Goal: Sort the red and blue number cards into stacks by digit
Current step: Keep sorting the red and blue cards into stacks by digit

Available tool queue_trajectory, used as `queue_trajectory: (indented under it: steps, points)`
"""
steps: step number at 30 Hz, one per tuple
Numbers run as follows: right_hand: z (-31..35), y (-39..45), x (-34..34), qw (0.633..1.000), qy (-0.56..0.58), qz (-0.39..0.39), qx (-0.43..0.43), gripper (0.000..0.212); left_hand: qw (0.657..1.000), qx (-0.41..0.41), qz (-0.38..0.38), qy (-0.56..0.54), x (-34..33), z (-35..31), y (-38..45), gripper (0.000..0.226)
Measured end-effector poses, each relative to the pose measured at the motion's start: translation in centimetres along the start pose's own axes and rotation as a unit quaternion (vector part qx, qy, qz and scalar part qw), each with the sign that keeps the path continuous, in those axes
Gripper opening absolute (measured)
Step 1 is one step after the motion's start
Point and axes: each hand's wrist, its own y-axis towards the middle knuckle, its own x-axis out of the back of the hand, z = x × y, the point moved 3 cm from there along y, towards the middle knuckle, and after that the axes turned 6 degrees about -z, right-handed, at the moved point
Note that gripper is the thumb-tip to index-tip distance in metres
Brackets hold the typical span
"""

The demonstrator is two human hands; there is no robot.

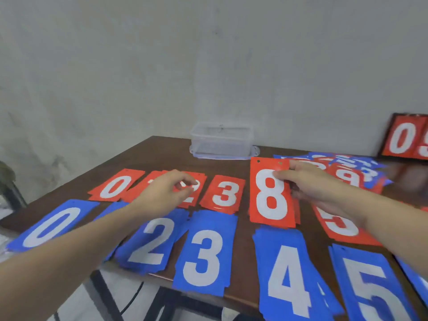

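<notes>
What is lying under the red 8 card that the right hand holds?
Edges of more red cards show beneath the red 8 card, pinched by the right hand. Their digits are covered, so they cannot be read.

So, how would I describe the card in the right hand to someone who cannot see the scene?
On the brown table, look right of the red row 0 to 3. The right hand pinches the red 8 card at its top edge. It appears raised, the only 8 showing.

Red 8 card [271, 195] pinched by right hand [317, 184]; left hand [166, 193] loosely curled over red 2 stack [192, 191]. Blue stacks 0 [53, 225], 2 [152, 242], 3 [205, 253], 4 [289, 274], 5 [370, 286] along near edge of brown table [162, 154]. Clear plastic box [221, 140] by wall.
</notes>
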Motion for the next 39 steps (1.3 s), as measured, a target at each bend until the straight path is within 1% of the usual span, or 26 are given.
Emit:
queue_trajectory:
  steps: [3, 5, 7, 11, 15, 18, 22, 27, 32, 36, 39]
  points:
    - [-1.7, -0.9, 4.8, 0.998, 0.024, -0.046, -0.04, 0.011, 0.998, -0.035, 0.034, -0.035, -4.0, -3.9, 1.2, 0.011]
    - [-2.6, -2.0, 8.1, 0.995, 0.029, -0.083, -0.047, 0.009, 0.995, -0.06, 0.054, -0.052, -6.5, -6.5, 1.9, 0.014]
    - [-3.6, -3.2, 11.4, 0.99, 0.032, -0.123, -0.061, 0.013, 0.992, -0.087, 0.072, -0.064, -9.0, -8.9, 2.5, 0.02]
    - [-5.1, -6.1, 17.6, 0.98, 0.015, -0.186, -0.073, 0.016, 0.984, -0.119, 0.106, -0.081, -13.6, -13.3, 3.6, 0.023]
    - [-6.8, -8.4, 23.0, 0.967, -0.001, -0.237, -0.089, 0.019, 0.975, -0.155, 0.138, -0.082, -17.2, -17.3, 4.1, 0.018]
    - [-8.3, -9.4, 26.5, 0.958, -0.008, -0.268, -0.103, 0.025, 0.968, -0.168, 0.166, -0.087, -19.5, -19.6, 4.4, 0.015]
    - [-9.5, -10.4, 30.3, 0.946, -0.035, -0.297, -0.122, 0.028, 0.963, -0.171, 0.192, -0.081, -22.6, -22.5, 5.0, 0.013]
    - [-10.3, -11.4, 34.4, 0.927, -0.065, -0.343, -0.137, 0.029, 0.949, -0.21, 0.22, -0.083, -26.1, -26.4, 5.5, 0.015]
    - [-11.9, -13.2, 38.3, 0.915, -0.067, -0.364, -0.158, 0.026, 0.935, -0.239, 0.245, -0.094, -30.0, -30.9, 5.5, 0.013]
    - [-13.5, -14.8, 41.4, 0.911, -0.048, -0.376, -0.164, 0.031, 0.923, -0.262, 0.259, -0.11, -32.6, -34.1, 5.3, 0.014]
    - [-14.6, -15.3, 43.3, 0.902, -0.058, -0.396, -0.164, 0.033, 0.916, -0.278, 0.265, -0.114, -34.2, -35.8, 5.1, 0.012]
